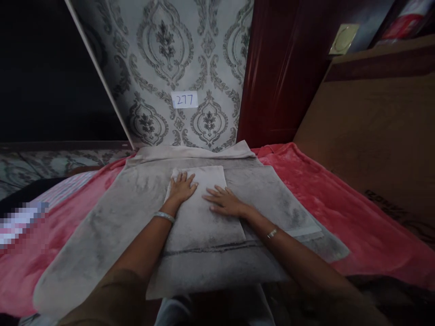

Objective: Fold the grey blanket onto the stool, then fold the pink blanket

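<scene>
A light grey folded cloth [204, 226] lies flat on top of a larger grey plush cloth [112, 217]. My left hand [182, 186] rests with fingers spread on the folded cloth's upper left part. Palm down, my right hand [224, 201] touches the same cloth near its right side, its fingers stretched out and pointing left. Neither hand grips anything. A dark crease runs across the grey material just below the folded cloth, and its near end hangs over the front edge.
Red plush fabric [292, 176] spreads under the grey cloth on both sides. A large cardboard box [380, 122] stands at the right, a dark screen [57, 72] at the left. Behind, a paper marked 277 [185, 99] is on the patterned wall [210, 27].
</scene>
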A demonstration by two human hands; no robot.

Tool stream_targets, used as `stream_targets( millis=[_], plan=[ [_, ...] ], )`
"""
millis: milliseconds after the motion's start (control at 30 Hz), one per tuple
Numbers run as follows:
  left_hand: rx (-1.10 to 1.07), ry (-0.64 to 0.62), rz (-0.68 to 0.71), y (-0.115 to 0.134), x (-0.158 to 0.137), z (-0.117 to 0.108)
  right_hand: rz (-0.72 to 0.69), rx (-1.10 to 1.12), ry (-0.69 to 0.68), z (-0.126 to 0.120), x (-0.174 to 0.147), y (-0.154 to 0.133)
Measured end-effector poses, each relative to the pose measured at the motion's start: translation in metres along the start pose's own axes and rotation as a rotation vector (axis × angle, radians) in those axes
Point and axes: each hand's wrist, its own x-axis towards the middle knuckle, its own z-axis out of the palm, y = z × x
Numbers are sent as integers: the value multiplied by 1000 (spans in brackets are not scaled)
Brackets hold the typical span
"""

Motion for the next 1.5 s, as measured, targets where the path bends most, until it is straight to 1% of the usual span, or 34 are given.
stream_targets(
  millis=[100, 200, 267, 300, 367, 433, 500, 600, 700, 767, 833, 933, 1000, 1100, 1167, 1200, 1233, 1267, 1300, 1367, 1400, 1433, 1467, 1500],
  plan=[
    [-1, 17, 11, 0, -3, 0, -113, 10, 10, 11, -45, -17],
    [-11, 35, 24, 0, -6, 0, -147, 68, 4, 17, -84, -33],
    [-26, 73, 38, 1, -7, -1, -142, 138, -8, 15, -95, -38],
    [-33, 97, 49, 2, -8, -2, -133, 170, 9, 12, -94, -38],
    [-45, 136, 76, 5, -9, -8, -97, 203, 91, 5, -81, -35],
    [-48, 148, 96, 9, -14, -15, -54, 187, 189, -1, -56, -31],
    [-48, 162, 96, 12, -26, -22, -36, 144, 224, -2, -26, -27],
    [-31, 194, 70, 14, -56, -19, -25, 58, 162, 1, 12, -20],
    [-5, 188, 57, 14, -87, -5, -23, -27, 94, 1, 39, -4],
    [18, 178, 47, 14, -99, 3, -9, -65, 76, -3, 53, 11],
    [33, 168, 39, 14, -104, 7, 63, -91, 71, -10, 64, 29],
    [29, 170, 37, 16, -102, 6, 257, -111, 83, -19, 78, 55],
    [22, 178, 36, 16, -101, 5, 359, -114, 102, -25, 83, 67],
    [11, 204, 43, 15, -101, 7, 450, -119, 131, -33, 88, 72],
    [-20, 243, 57, 13, -102, 8, 493, -143, 174, -38, 92, 62],
    [-50, 269, 61, 11, -102, 8, 475, -165, 211, -38, 93, 54],
    [-89, 303, 60, 9, -101, 8, 416, -190, 248, -37, 95, 43],
    [-132, 345, 56, 7, -101, 8, 314, -213, 270, -34, 97, 32],
    [-173, 390, 53, 6, -101, 7, 177, -229, 268, -29, 100, 21],
    [-232, 460, 53, 4, -100, 5, -87, -216, 190, -17, 104, 5],
    [-243, 466, 57, 4, -101, 3, -156, -198, 142, -11, 106, 2],
    [-243, 453, 59, 5, -101, 2, -173, -183, 106, -7, 109, 1],
    [-234, 426, 59, 6, -101, 1, -142, -176, 86, -4, 111, 4],
    [-224, 400, 56, 7, -102, 0, -75, -177, 79, -5, 114, 9]
  ],
)
